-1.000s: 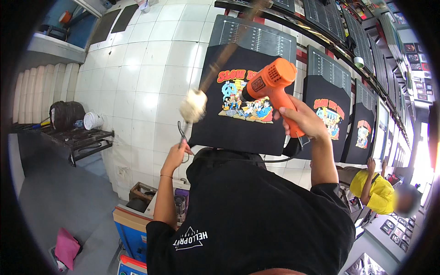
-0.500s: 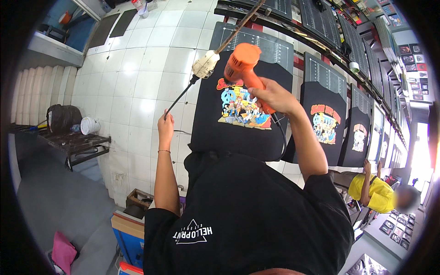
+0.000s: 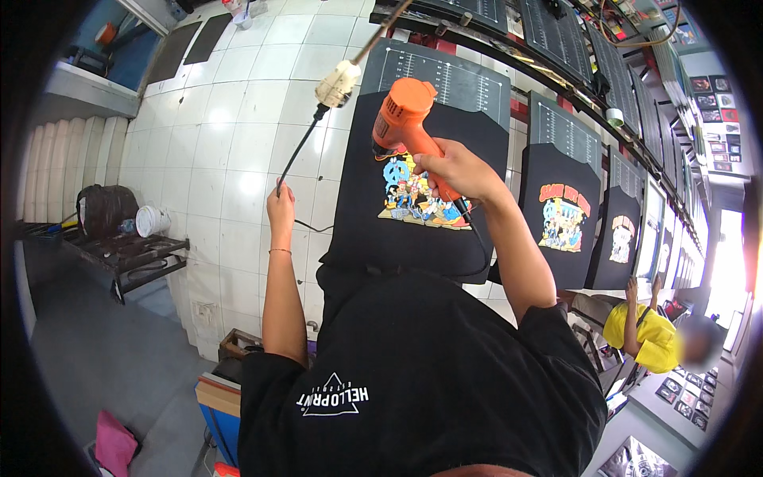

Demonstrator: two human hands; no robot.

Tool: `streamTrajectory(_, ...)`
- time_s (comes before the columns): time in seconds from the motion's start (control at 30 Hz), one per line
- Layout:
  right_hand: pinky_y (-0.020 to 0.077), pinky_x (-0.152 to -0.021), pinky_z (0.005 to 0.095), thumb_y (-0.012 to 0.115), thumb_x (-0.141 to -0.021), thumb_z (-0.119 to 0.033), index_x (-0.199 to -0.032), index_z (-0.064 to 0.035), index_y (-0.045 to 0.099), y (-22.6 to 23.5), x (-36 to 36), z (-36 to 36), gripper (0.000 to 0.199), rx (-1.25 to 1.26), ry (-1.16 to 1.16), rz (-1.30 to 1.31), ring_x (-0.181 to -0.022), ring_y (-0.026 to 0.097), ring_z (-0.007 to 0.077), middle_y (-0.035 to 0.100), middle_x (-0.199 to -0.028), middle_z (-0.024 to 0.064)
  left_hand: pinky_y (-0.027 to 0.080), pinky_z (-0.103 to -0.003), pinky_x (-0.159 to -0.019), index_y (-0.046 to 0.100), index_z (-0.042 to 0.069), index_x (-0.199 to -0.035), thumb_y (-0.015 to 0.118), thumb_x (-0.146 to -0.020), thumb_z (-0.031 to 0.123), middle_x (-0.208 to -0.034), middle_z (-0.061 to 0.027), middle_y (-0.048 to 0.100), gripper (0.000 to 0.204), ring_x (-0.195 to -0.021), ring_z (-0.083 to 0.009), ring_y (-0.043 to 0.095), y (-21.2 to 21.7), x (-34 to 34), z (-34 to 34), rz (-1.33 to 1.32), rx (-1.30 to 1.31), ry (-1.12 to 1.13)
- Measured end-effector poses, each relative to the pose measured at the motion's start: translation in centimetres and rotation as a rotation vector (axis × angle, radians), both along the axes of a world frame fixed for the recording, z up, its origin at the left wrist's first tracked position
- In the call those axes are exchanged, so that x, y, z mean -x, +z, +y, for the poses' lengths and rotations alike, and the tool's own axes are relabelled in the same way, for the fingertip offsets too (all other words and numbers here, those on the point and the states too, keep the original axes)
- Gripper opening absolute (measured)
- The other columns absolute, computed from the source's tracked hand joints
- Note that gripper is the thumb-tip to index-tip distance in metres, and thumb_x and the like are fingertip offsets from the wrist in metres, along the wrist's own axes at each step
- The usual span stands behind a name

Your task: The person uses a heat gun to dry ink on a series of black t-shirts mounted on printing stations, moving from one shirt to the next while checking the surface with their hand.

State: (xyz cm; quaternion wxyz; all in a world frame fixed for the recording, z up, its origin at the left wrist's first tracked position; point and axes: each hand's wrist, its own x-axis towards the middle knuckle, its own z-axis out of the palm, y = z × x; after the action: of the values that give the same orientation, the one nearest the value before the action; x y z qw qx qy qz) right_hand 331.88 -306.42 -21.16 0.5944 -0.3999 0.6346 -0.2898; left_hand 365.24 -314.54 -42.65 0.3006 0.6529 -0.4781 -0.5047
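Note:
My right hand (image 3: 459,168) is wrapped round the handle of an orange heat gun (image 3: 407,111), tilted with its nozzle over the upper left of a colourful print. That print (image 3: 425,199) lies on a black T-shirt (image 3: 367,226) stretched over a dark printing board (image 3: 445,75). From the handle's end a black cord runs down the right side of the shirt. Out to the left, my left hand (image 3: 280,205) is closed on a black power cable (image 3: 298,155). The cable leads up to a pale socket block (image 3: 338,83) hanging from a brown cord.
More printed black shirts (image 3: 563,215) on boards stand in a row to the right. A co-worker in a yellow top (image 3: 642,334) is at the far right. At left, a low metal rack (image 3: 131,254) bears a white bucket (image 3: 152,221). A dark rail (image 3: 477,44) crosses beyond the boards.
The heat gun and my right hand have shifted left over the print. My left hand and the socket block have also moved slightly left, the cable still held.

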Motion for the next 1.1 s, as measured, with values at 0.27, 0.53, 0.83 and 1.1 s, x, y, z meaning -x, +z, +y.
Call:
streamTrajectory(0.27,0.0487,-0.049,0.0267,0.062,-0.092,-0.028,-0.105,0.0026,0.054,1.3,-0.7,0.5,0.034,-0.063,0.068,0.024,-0.056,0.059,0.0104,0.058,-0.070,0.0041,0.030,-0.030,-0.051,0.044,0.006,-0.063,0.041,-0.102,0.044,-0.057,-0.0001,0.040,0.055,-0.053,-0.0112,0.036,0.2,0.0,0.2,-0.002,0.048,0.020)
streamTrajectory(0.53,0.0472,-0.049,0.0279,0.061,-0.093,-0.029,-0.105,0.0028,0.054,0.1,-1.5,1.2,0.035,0.004,0.065,0.093,-0.054,0.058,0.0111,0.057,-0.066,0.0041,0.029,-0.029,-0.049,0.043,0.007,-0.063,0.043,-0.102,0.042,-0.056,0.0015,0.038,0.052,-0.051,-0.0101,0.034,0.4,0.1,-0.3,0.020,0.065,0.017)
streamTrajectory(0.83,0.0460,-0.046,0.0267,0.061,-0.093,-0.029,-0.106,0.0024,0.054,0.0,-0.9,0.6,0.035,-0.057,0.081,0.081,-0.051,0.058,0.0110,0.058,-0.066,0.0041,0.030,-0.029,-0.050,0.044,0.007,-0.064,0.044,-0.102,0.040,-0.058,0.0007,0.039,0.051,-0.053,-0.0100,0.035,0.1,-0.2,0.1,0.012,0.039,0.027)
streamTrajectory(1.1,0.0476,-0.049,0.0280,0.062,-0.091,-0.030,-0.107,0.0027,0.054,0.1,-0.8,0.7,0.037,-0.052,0.075,0.071,-0.055,0.060,0.0116,0.058,-0.067,0.0045,0.031,-0.030,-0.051,0.044,0.007,-0.064,0.043,-0.102,0.039,-0.058,0.0003,0.040,0.050,-0.054,-0.0105,0.036,0.0,0.1,0.0,0.010,0.057,0.025)
